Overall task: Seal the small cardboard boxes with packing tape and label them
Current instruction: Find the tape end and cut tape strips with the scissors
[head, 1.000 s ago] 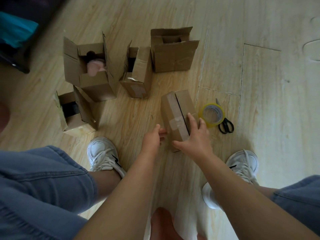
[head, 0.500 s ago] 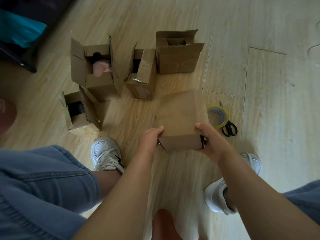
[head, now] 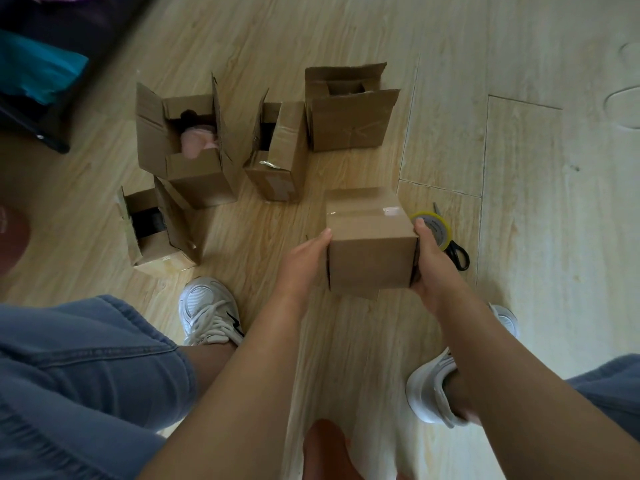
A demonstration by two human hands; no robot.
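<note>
The closed cardboard box [head: 370, 244] is held between the left hand [head: 304, 261] and the right hand [head: 431, 268], each grip closed against one side wall, at the near centre of the wooden floor [head: 519, 168]. A second ago the box lay long and narrow on the floor, its taped seam uppermost, with only the right hand laid over it; half a second ago it was being tipped between both hands. It is now turned so that a plain brown face is presented to the viewer, and a strip of clear tape [head: 367, 211] is seen running across the far upper face. Whether the box is lifted clear of the floor or rests on its near edge cannot be told from this angle.

The turn is judged to mean that one seam is finished and another face is being brought up, either for further taping or for inspection. No label is seen on any visible face.

The yellow tape roll [head: 434, 228] and the black scissors [head: 457, 252] lie just right of the box, near the right thumb. Four open boxes [head: 194, 147] stand unsealed at the far left and far centre, so most of the task is judged still to be done.
</note>
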